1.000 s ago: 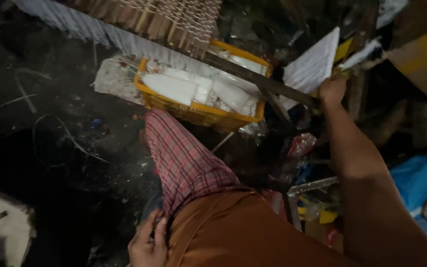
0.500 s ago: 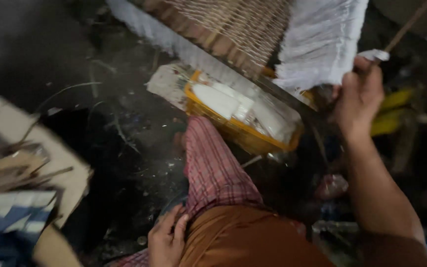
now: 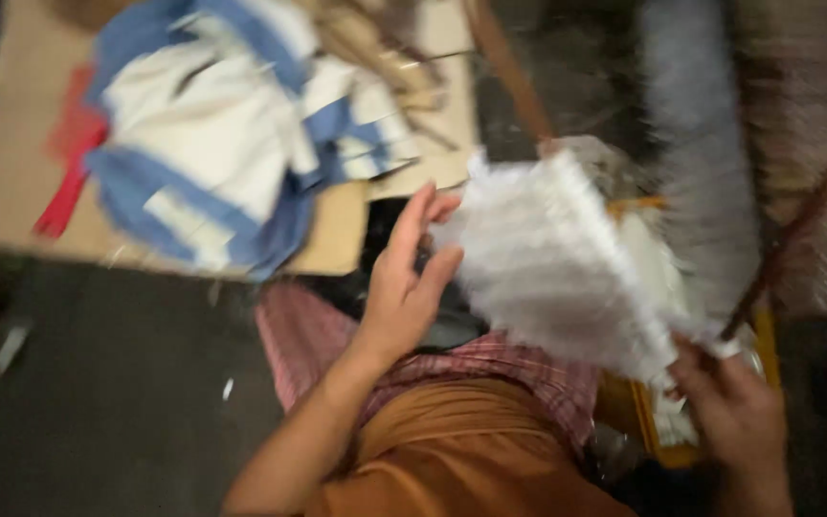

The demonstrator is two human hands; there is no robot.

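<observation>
1. White fringed bundle sits mid-frame, above the person's checked lap cloth.
2. Right hand is clamped round its lower corner, over a yellow crate.
3. Left hand is open, fingers spread, touching the bundle's left edge.
4. Blue-and-white cloth lies on cardboard behind.

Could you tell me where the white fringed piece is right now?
Right of centre, the white fringed piece is gripped at its lower corner by the right hand, with the open left hand reaching its left edge.

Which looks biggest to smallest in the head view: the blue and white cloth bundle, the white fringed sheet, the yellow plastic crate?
1. Blue and white cloth bundle.
2. White fringed sheet, nearly as large; nearness to the camera makes this unsure.
3. Yellow plastic crate, mostly hidden.
</observation>
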